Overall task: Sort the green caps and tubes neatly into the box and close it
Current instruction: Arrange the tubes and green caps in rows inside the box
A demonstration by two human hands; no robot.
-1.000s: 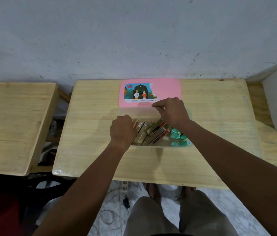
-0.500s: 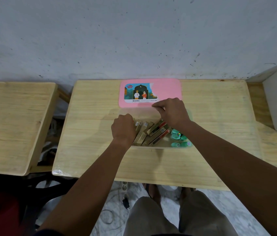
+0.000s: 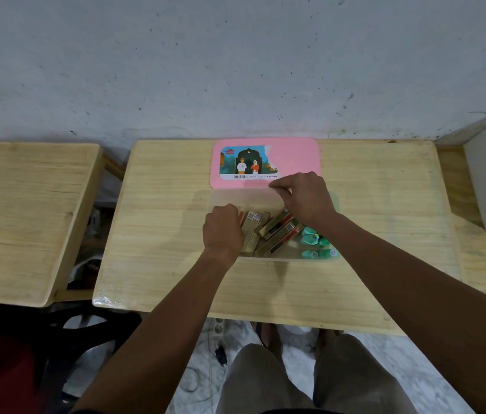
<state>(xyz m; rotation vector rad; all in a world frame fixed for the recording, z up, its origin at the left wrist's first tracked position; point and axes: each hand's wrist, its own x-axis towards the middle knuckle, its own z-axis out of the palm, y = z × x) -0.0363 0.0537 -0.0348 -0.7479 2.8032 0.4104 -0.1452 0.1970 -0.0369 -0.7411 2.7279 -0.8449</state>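
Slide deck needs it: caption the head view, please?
Left hand and right hand work over a clear box holding tan cartons and green caps; pink lid lies behind it.

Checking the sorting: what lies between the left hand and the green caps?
Head view: slanted brown cartons in the box fill the stretch from the left hand to the green caps.
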